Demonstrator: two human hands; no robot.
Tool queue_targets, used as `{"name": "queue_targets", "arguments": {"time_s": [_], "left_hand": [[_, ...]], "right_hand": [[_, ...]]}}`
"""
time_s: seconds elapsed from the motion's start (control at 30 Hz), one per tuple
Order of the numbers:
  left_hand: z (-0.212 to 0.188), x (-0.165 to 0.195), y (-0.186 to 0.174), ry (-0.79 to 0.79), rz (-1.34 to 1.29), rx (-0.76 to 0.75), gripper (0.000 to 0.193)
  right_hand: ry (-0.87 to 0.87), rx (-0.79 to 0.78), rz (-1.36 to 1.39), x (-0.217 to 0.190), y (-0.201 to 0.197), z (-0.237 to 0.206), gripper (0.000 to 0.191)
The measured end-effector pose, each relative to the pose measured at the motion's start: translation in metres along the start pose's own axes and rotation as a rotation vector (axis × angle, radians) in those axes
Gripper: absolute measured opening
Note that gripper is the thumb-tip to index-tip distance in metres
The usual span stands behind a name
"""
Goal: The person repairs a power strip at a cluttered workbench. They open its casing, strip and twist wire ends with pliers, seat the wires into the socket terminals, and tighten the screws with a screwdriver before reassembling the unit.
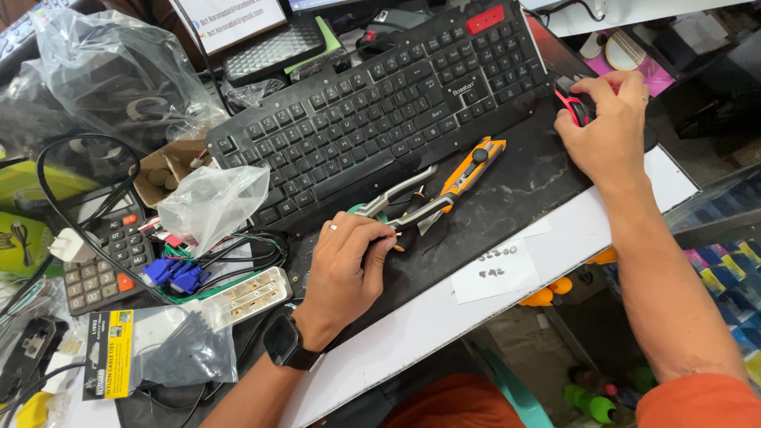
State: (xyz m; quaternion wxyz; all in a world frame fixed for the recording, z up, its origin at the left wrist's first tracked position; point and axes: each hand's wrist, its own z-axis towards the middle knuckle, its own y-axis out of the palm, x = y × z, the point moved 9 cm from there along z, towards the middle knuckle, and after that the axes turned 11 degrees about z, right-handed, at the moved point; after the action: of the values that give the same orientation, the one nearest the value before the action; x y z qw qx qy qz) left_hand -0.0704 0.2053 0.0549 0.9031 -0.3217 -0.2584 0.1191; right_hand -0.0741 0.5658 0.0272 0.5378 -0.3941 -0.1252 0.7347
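Note:
My left hand (346, 267) rests on the black desk mat (515, 186), fingers curled around the grey and black handles of a pair of pliers (412, 208). An orange utility knife (473, 164) lies just beyond the pliers, below the black keyboard (380, 103). My right hand (604, 125) is at the mat's far right, closed over a black computer mouse with red trim (572, 101). A ring is on my left hand and a dark watch (284, 343) on that wrist.
A crumpled clear plastic bag (212, 202), a grey calculator (107, 257), blue connectors (176, 275), a white terminal strip (252, 293), a pack of black cable ties (158, 353) and black cables crowd the left. A white paper note (495, 273) lies near the desk edge.

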Motion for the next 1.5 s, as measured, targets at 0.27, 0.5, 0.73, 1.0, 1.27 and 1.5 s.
{"name": "queue_targets", "arguments": {"time_s": [0.27,0.5,0.73,1.0,1.27,1.5], "left_hand": [[0.000,-0.001,0.000,-0.009,-0.005,-0.009,0.012],[0.000,-0.001,0.000,-0.007,-0.006,-0.014,0.012],[0.000,0.000,0.000,-0.002,-0.011,-0.007,0.011],[-0.002,-0.002,-0.002,-0.002,-0.005,0.002,0.011],[-0.002,-0.002,-0.005,-0.001,-0.002,0.019,0.010],[-0.002,-0.005,-0.006,-0.012,-0.012,0.018,0.010]], "right_hand": [[-0.010,0.003,0.001,-0.001,0.000,0.000,0.025],[-0.004,0.002,0.002,0.000,0.000,-0.001,0.025],[-0.017,0.006,-0.003,-0.002,-0.001,-0.001,0.025],[0.012,-0.006,-0.002,-0.001,0.003,-0.003,0.027],[0.022,-0.037,0.024,-0.004,0.007,-0.002,0.027],[-0.011,-0.028,0.028,-0.013,0.006,0.001,0.027]]}}
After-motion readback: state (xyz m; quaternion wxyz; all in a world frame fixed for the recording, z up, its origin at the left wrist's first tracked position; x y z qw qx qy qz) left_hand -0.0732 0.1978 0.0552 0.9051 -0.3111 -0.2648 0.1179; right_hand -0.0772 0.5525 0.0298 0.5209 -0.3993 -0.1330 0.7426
